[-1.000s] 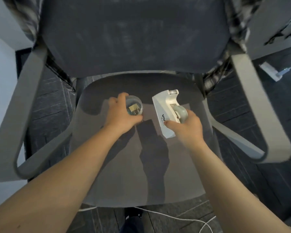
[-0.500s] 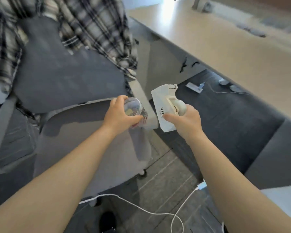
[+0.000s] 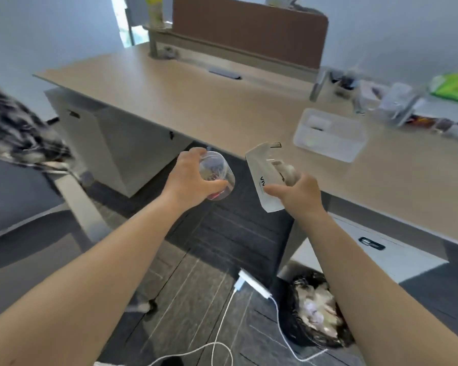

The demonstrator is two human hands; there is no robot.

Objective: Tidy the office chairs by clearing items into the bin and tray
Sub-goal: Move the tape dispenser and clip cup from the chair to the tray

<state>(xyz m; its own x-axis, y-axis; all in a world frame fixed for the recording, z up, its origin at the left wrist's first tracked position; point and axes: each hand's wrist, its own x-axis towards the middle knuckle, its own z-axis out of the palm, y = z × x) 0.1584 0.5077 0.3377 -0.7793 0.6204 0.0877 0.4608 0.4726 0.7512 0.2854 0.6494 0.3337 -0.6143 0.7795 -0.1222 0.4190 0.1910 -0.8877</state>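
My left hand (image 3: 189,177) grips a small clear plastic jar (image 3: 217,173) with small items inside, held in the air over the dark floor. My right hand (image 3: 297,195) holds a white flat packet (image 3: 260,173) with black lettering together with a small beige rounded object (image 3: 286,169). Both are lifted in front of the desk edge. A translucent white tray (image 3: 330,134) stands on the wooden desk (image 3: 196,101) just beyond my right hand. A bin (image 3: 316,311) lined with a black bag and holding crumpled rubbish stands on the floor under my right forearm.
The grey office chair (image 3: 24,207) with a plaid shirt (image 3: 13,130) over its back is at the left. White cables and a power strip (image 3: 251,282) lie on the floor. Blurred clutter fills the desk's right end; a drawer unit (image 3: 375,249) sits under it.
Both hands lifted the jar and the packet off the chair seat. The view swung right from the chair to the desk, tray and bin.
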